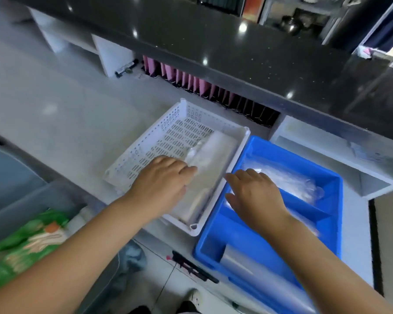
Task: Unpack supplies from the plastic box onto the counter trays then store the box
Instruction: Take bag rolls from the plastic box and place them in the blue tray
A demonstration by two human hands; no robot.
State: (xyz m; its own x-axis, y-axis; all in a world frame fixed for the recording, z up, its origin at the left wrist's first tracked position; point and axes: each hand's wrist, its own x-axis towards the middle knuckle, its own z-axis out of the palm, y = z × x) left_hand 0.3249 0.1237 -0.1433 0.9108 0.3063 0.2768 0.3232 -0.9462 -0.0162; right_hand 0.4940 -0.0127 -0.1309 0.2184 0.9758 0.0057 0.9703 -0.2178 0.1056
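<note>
A white perforated tray (168, 134) sits on the light counter, with a pack of clear plastic bags (210, 159) lying along its right side. My left hand (161, 180) rests flat on that pack, fingers slightly spread. To the right stands a blue divided tray (327, 200) holding clear plastic bag packs (288, 180) in its far section and another clear stack (254, 266) in its near section. Above the blue tray's left edge hovers my right hand (256, 193), fingers apart and holding nothing. A grey plastic box (21, 196) at the left holds green packets (25, 241).
A dark raised countertop (213, 41) runs across the back, with pink and black items (191, 82) lined up under it. A white shelf unit (338, 152) stands to the right of the blue tray. A black pen (193, 266) lies near the counter's front edge.
</note>
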